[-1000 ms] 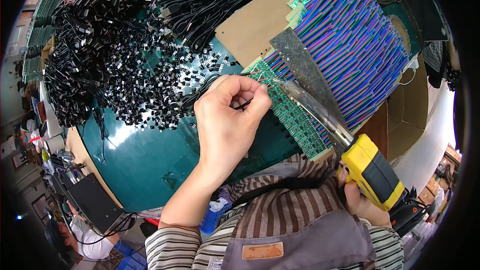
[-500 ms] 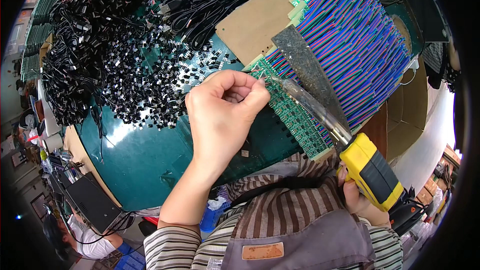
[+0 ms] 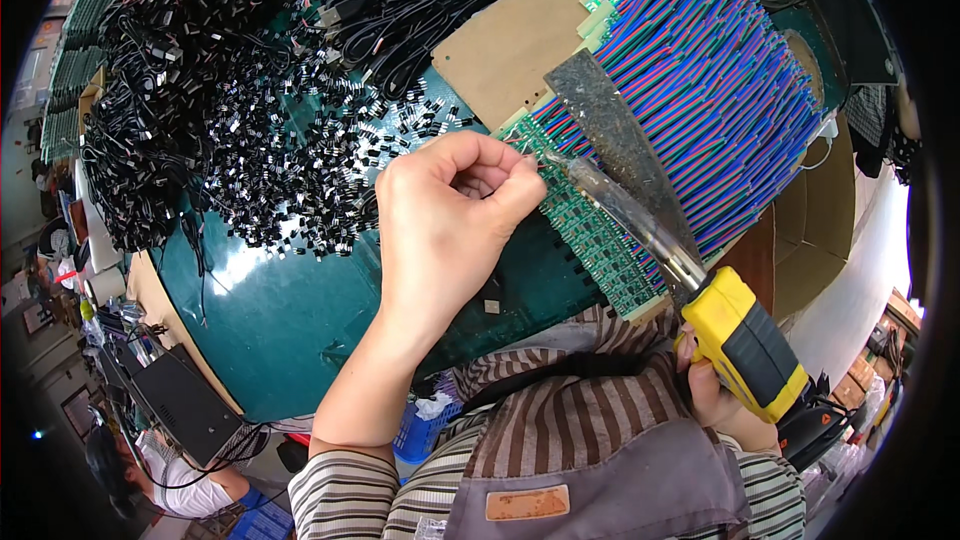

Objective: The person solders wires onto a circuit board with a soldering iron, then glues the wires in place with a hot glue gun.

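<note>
From the head view, we see bare green table (image 3: pixel 300 330) open on the near left, with black parts (image 3: pixel 280 170) crowding the far left. Our left hand (image 3: pixel 450 220) is curled, fingertips pinched at the green circuit strip (image 3: pixel 590 230). Our right hand (image 3: pixel 715 395) grips the yellow soldering iron (image 3: pixel 745 345), its tip by the pinch.

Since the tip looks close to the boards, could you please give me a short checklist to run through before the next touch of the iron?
1. Yellow-handled soldering iron in the right hand grip: ok.
2. Iron tip at the row of green circuit boards: ok.
3. Left hand fingertips pinched beside the tip: ok; what they hold, cannot tell.
4. Fingers clear of the hot tip: not ok, very near.
5. Striped ribbon wires lying flat: ok.
</note>
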A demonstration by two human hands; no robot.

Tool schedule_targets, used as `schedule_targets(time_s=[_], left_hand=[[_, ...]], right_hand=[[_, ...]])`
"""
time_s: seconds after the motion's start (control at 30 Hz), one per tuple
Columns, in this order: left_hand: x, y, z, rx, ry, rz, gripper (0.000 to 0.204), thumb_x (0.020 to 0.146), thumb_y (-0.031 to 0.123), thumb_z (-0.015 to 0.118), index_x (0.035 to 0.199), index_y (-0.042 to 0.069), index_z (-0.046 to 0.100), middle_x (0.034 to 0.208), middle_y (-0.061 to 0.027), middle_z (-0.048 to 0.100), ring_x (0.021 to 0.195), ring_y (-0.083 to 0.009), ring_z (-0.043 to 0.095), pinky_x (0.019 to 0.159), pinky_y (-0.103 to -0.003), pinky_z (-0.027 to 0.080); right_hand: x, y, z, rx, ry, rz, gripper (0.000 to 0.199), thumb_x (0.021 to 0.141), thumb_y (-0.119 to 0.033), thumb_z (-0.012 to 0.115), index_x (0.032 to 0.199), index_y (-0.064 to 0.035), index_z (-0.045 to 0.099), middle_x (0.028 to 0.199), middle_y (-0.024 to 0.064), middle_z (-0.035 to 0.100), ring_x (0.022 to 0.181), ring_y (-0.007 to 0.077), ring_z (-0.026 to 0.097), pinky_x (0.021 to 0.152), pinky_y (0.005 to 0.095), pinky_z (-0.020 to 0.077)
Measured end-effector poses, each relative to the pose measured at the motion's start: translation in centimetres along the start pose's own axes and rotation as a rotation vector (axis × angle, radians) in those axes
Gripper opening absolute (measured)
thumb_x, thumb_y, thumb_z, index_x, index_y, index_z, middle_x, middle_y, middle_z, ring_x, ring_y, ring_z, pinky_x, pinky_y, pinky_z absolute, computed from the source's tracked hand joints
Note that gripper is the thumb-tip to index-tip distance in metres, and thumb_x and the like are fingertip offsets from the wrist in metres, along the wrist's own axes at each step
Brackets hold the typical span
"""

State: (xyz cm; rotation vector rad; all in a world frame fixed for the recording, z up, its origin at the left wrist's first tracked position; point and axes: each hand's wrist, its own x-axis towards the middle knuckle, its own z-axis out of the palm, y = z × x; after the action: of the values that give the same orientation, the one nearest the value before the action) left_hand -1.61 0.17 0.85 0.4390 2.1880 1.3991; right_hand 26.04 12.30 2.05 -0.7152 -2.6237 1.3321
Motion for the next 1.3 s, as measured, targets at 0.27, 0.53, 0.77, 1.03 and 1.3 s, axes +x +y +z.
schedule_targets(time_s=[0.27,0.53,0.77,1.03,1.3], left_hand=[[0.0,0.2,0.0,-0.034,-0.012,-0.014,0.009,0.075,0.005,0.072,0.075,-0.004,0.07,0.064,-0.0018,0.064,0.058,-0.0042,0.057,0.058,-0.021,0.048],[-0.1,0.1,0.1,-0.041,-0.004,-0.016,0.008,0.078,0.004,0.073,0.076,-0.004,0.069,0.065,0.0017,0.062,0.059,-0.0014,0.052,0.056,-0.018,0.043],[-0.2,0.0,0.1,-0.036,0.018,-0.005,0.009,0.075,0.004,0.072,0.076,-0.005,0.069,0.066,-0.0027,0.063,0.059,-0.0049,0.055,0.058,-0.021,0.047],[-0.8,-0.4,0.3,0.056,0.045,0.117,0.007,0.076,0.002,0.073,0.078,-0.002,0.069,0.071,-0.004,0.062,0.061,-0.0074,0.056,0.06,-0.022,0.048],[-1.1,-0.1,0.6,0.136,0.064,0.204,0.008,0.078,0.002,0.075,0.078,-0.003,0.069,0.072,-0.0023,0.063,0.063,-0.0054,0.055,0.061,-0.02,0.046]], right_hand=[[0.1,-0.3,0.3,-0.027,0.008,0.031,0.027,0.074,-0.02,0.067,0.096,-0.0055,0.07,0.092,0.0116,0.064,0.078,0.03,0.063,0.069,0.0369,0.0514],[0.4,-1.6,-1.1,0.156,-0.017,0.188,0.035,0.083,-0.032,0.066,0.104,-0.0038,0.07,0.106,0.0155,0.064,0.098,0.0328,0.062,0.084,0.0393,0.0493],[-0.4,-0.6,-0.3,0.203,0.046,0.154,0.04,0.085,-0.037,0.065,0.105,-0.0023,0.069,0.105,0.0159,0.064,0.094,0.0326,0.064,0.082,0.0384,0.0506],[-1.1,0.6,0.5,0.211,0.077,0.114,0.032,0.079,-0.026,0.066,0.1,-0.0028,0.07,0.095,0.0138,0.064,0.083,0.0309,0.063,0.074,0.0373,0.0512],[-0.5,0.5,0.8,0.111,0.127,-0.023,0.028,0.076,-0.024,0.067,0.094,-0.0031,0.07,0.087,0.0108,0.064,0.074,0.029,0.063,0.066,0.0367,0.0511]])
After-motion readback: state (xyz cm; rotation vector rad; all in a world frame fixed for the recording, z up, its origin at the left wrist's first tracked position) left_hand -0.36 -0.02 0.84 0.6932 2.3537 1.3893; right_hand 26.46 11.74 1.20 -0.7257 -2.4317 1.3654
